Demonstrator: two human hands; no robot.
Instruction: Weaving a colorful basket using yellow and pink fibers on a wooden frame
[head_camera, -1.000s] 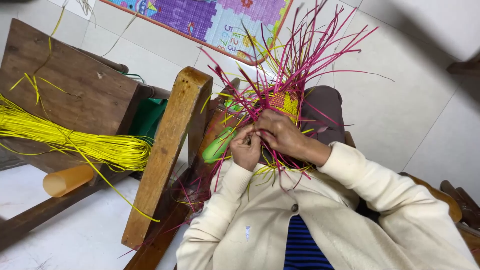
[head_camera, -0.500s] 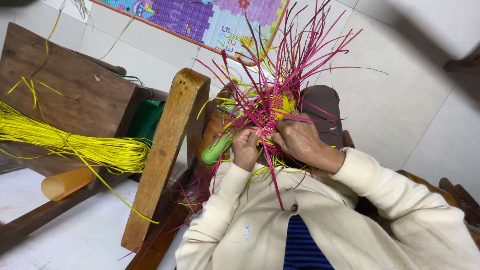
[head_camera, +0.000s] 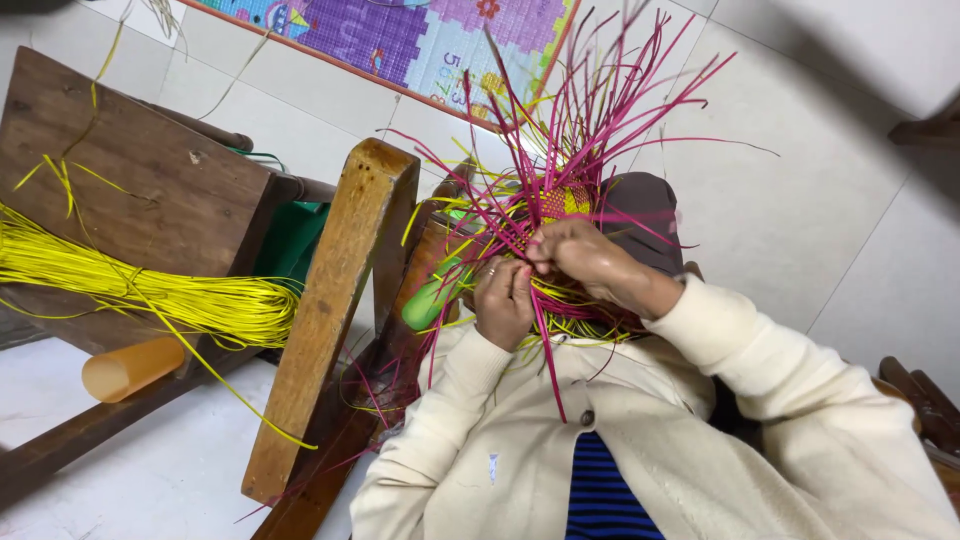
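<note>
Left hand (head_camera: 503, 300) and right hand (head_camera: 578, 258) pinch pink strands (head_camera: 600, 130) of woven piece (head_camera: 556, 205); strands fan upward.

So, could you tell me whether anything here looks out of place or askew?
Mostly orderly. The left hand and right hand grip the pink and yellow woven piece, its loose strands splaying upward. One oddity: a few yellow strands stray from the yellow bundle, trailing over the wooden frame toward the floor.
</note>
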